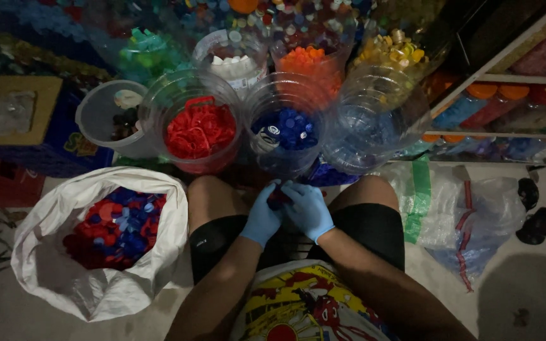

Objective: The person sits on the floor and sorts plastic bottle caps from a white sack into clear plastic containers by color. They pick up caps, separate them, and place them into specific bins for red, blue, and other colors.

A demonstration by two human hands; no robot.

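Both my hands wear blue gloves and meet between my knees. My left hand [262, 216] and my right hand [309, 209] pinch a small dark red bottle cap [278, 200] together; most of it is hidden by the fingers. Just beyond them stand clear plastic containers: one with red cap rings [200, 129], one with blue caps [284, 129], and one nearly bare clear container [374, 123]. A white sack [105, 243] of mixed red and blue caps lies open at my left knee.
More containers stand behind with white caps [232, 62], orange caps [308, 62], yellow caps [393, 50] and green caps [150, 53]. A white tub [110, 117] is at left. Crumpled clear plastic bags [469, 211] lie on the floor at right, beside shelves.
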